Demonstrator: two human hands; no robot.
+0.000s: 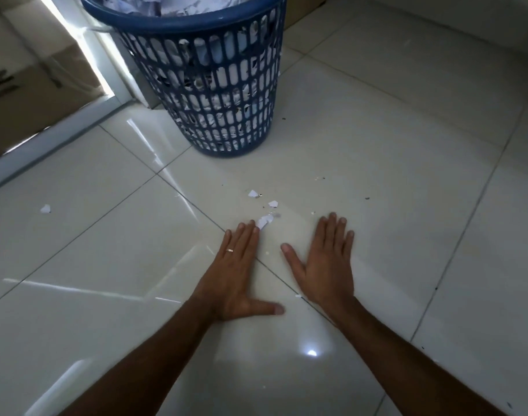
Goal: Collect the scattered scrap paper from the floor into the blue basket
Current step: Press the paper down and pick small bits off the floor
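The blue basket (265,25) stands on the tiled floor at the top centre, packed with white scrap paper. Small white scraps lie on the floor in front of it: one scrap (263,221) touches my left fingertips, another scrap (273,203) and a third scrap (253,193) lie just beyond, and a lone scrap (45,208) lies far left. My left hand (237,271) rests flat on the tiles, fingers together, thumb out, a ring on one finger. My right hand (325,265) also lies flat and open, to the right of the scraps. Neither hand holds anything.
Glossy white floor tiles (406,205) with tiny dark and white specks. A white door frame (46,136) runs along the left, with cardboard boxes (25,85) behind it. A wall base (436,7) runs along the top right.
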